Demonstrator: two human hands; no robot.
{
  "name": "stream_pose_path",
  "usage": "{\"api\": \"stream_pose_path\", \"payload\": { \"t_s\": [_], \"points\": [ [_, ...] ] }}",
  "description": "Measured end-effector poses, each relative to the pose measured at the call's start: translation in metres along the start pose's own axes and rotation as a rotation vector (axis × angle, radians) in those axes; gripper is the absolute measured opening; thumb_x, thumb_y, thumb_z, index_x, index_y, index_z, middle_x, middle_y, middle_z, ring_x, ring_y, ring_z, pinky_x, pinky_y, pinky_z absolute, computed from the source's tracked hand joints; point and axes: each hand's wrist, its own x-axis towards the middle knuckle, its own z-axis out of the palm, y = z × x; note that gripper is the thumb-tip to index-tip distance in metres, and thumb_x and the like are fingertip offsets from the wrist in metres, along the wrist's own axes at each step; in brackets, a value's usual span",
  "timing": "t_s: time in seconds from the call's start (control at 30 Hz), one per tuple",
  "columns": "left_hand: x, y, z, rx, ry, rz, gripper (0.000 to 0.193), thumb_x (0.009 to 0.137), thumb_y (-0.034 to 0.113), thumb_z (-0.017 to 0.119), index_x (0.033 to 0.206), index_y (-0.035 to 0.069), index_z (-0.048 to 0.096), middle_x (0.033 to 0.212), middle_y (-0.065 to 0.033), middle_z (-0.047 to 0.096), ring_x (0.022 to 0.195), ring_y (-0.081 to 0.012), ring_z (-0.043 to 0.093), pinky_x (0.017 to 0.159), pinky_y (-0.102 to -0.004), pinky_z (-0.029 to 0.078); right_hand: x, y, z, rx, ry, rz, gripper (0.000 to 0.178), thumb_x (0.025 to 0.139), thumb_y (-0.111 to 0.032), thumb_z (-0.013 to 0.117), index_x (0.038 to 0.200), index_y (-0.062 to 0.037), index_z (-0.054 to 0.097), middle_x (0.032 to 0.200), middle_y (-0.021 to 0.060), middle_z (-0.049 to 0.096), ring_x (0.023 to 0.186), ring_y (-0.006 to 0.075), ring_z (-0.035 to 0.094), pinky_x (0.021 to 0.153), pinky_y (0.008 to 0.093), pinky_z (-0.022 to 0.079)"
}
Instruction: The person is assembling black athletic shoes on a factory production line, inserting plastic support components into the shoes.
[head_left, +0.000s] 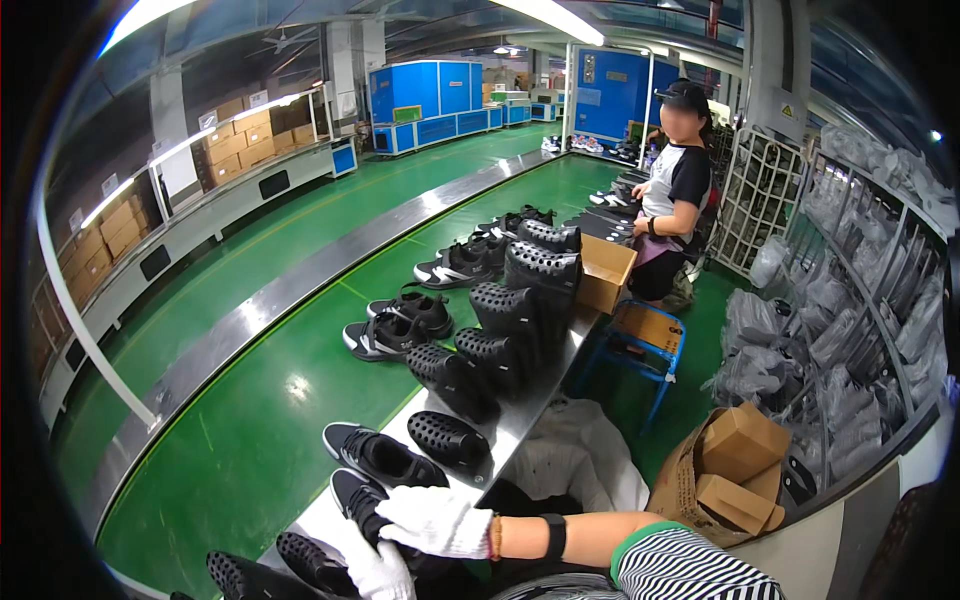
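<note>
"So, how far along does this look?"

"Partway, I'd judge. One black shoe point(354, 492) is at the near edge of the table point(230, 450), toe pointing away from the person, and both gloved hands are on it."

"Clamped on it?"

"I can't tell. The right hand point(435, 520) lies over its opening with the fingers bent down; the left hand point(380, 570) is at its near side, and much of its grip is hidden. The two hands are close together."

"And its neighbour?"

"A similar shoe point(385, 455) sits right beside it, touched by neither hand. I'd guess they make a pair, so that one may be waiting its turn or already handled; nothing visible settles it."

"What's left, then?"

"Farther up, more shoes point(380, 335) stand grouped on the green surface. Along the metal edge strip runs a row of black perforated forms point(448, 440), with others at the lower left, near the left hand. That suggests plenty remains, though I can't say which are finished."

"Anyone else on it?"

"A co-worker point(675, 195) stands at the far end, beyond an open carton point(605, 270), with more dark footwear in front. Their share of the work is too small to read."
</note>
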Motion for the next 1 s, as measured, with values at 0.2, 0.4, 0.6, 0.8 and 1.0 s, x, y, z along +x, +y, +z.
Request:
{"api": "stream_pose_path", "payload": {
  "t_s": [0.2,0.4,0.6,0.8,1.0],
  "points": [
    [0.025,0.034,-0.024,-0.243,-0.163,-0.064,0.055,0.1,0.016,0.049,0.153,0.002,0.041,0.146,-0.0193,0.055,0.133,-0.0306,0.053,0.112,-0.0394,0.039,0.014,0.014,-0.046,-0.169,-0.257,0.1,0.047,0.097,-0.036,0.058,0.133,-0.0064,0.055,0.095,0.0097,0.058,0.077,0.0262,0.063,0.063,0.0391,0.053],
    [0.032,-0.007,0.009,0.147,-0.051,-0.09,0.057,0.101,0.031,0.051,0.15,0.002,0.043,0.146,-0.0218,0.052,0.135,-0.037,0.05,0.113,-0.0457,0.038,0.025,0.021,-0.039,-0.05,-0.335,0.071,0.065,0.089,-0.044,0.065,0.14,-0.0069,0.051,0.116,0.0202,0.054,0.093,0.0367,0.064,0.076,0.0459,0.054],
    [0.056,0.035,0.007,-0.497,-0.066,-0.01,0.028,0.104,0.017,0.043,0.126,0.002,0.052,0.118,-0.0125,0.057,0.113,-0.0279,0.054,0.108,-0.0351,0.039,0.038,0.043,-0.027,0.11,-0.589,0.065,0.073,0.083,-0.047,0.071,0.143,-0.01,0.051,0.115,0.024,0.054,0.093,0.0389,0.064,0.077,0.0464,0.053],
    [0.046,0.047,-0.009,-0.427,-0.119,-0.151,0.055,0.107,0.026,0.043,0.154,-0.003,0.034,0.153,-0.0219,0.045,0.141,-0.0323,0.044,0.115,-0.0398,0.035,0.043,0.036,-0.004,0.003,-0.583,0.022,0.046,0.077,-0.037,0.072,0.114,-0.01,0.067,0.109,0.0256,0.059,0.087,0.039,0.067,0.074,0.0483,0.054],
    [0.007,0.034,-0.015,-0.22,-0.182,-0.249,0.053,0.107,0.028,0.051,0.147,-0.005,0.044,0.148,-0.028,0.049,0.135,-0.0406,0.048,0.111,-0.0454,0.041,0.039,0.04,0.001,-0.026,-0.54,0.035,0.038,0.077,-0.028,0.07,0.109,-0.009,0.068,0.104,0.024,0.058,0.084,0.0376,0.066,0.07,0.0477,0.052]
  ]
}}
